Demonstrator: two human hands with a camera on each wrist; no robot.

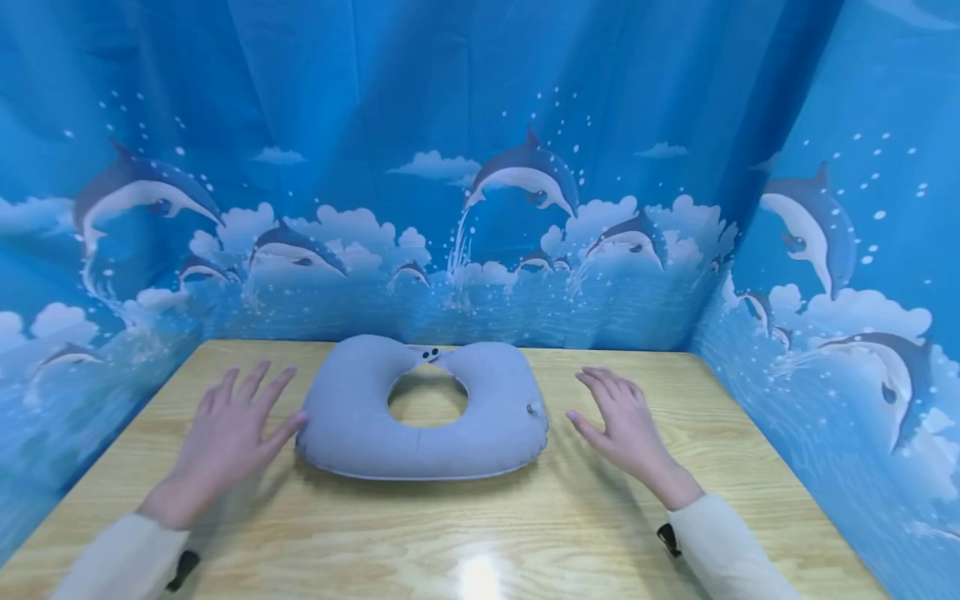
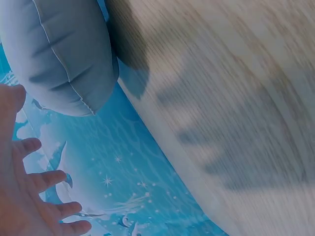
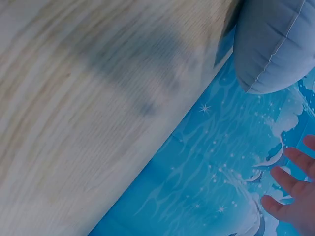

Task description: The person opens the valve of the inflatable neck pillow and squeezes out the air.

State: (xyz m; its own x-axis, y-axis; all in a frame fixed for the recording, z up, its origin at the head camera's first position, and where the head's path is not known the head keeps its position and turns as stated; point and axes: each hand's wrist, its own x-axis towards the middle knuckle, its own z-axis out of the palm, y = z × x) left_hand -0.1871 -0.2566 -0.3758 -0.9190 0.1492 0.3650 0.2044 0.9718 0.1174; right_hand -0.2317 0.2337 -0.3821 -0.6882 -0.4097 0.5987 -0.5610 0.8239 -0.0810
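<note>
A grey inflatable neck pillow (image 1: 420, 454) lies on the wooden table, its round opening in the middle and its two ends meeting at the back by small dark snaps. A small valve (image 1: 532, 408) shows on its right side. My left hand (image 1: 232, 429) is held over the table at the pillow's left, fingers spread, the thumb tip right at its edge in the head view. To the right, my right hand (image 1: 618, 421) hovers with fingers extended, apart from the pillow. In both wrist views the seamed side of the puffed pillow (image 2: 64, 54) appears beyond the fingers.
The light wood-grain table (image 1: 375, 533) reaches back to a blue curtain (image 1: 420, 108) printed with dolphins and waves. Another curtain panel (image 1: 892, 275) runs along the right side. Pale sleeves (image 1: 723, 542) cover both forearms.
</note>
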